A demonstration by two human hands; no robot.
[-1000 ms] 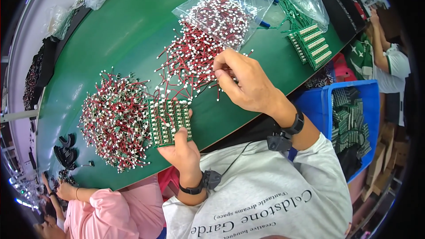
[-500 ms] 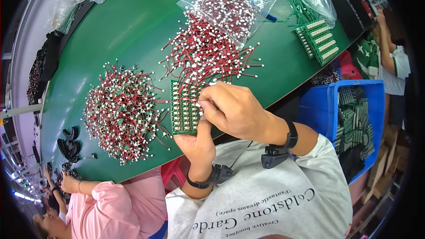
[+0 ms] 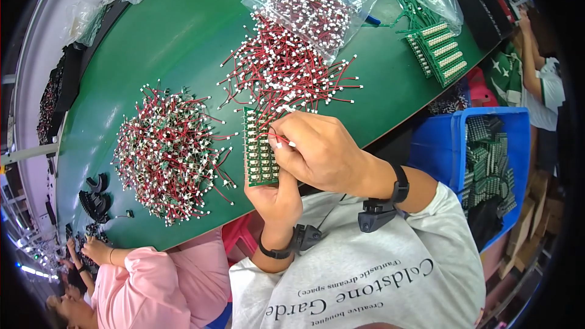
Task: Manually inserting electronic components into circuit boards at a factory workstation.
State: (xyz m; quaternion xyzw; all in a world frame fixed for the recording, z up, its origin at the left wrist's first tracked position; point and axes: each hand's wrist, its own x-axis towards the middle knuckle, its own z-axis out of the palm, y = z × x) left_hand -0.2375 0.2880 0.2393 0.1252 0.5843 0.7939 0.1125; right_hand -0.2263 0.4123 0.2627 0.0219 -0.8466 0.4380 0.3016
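Note:
My left hand (image 3: 275, 202) grips the lower end of a green circuit board panel (image 3: 255, 157) set with rows of small white connectors. Over the panel's right side, my right hand (image 3: 320, 149) is closed with its fingertips pinched on a red wire lead (image 3: 280, 138) with white plugs. Its fingers hide part of the panel. Just beyond lies a heap of loose red wire leads (image 3: 277, 73), partly under a clear plastic bag (image 3: 359, 0). To the left of the panel is a pile of wired small boards (image 3: 170, 158), green bits showing among red wires and white plugs.
More green panels (image 3: 439, 55) lie stacked at the far right of the green table (image 3: 183, 30). A blue bin (image 3: 432, 152) filled with panels stands beside me on the right. A co-worker in a pink top (image 3: 146, 286) sits to my left. Black curved parts (image 3: 94, 204) lie near the table's left edge.
The panel has shifted slightly right and turned a little, along with my left hand. My right hand stays pinched near it, and the red lead's white plugs now show below its fingers.

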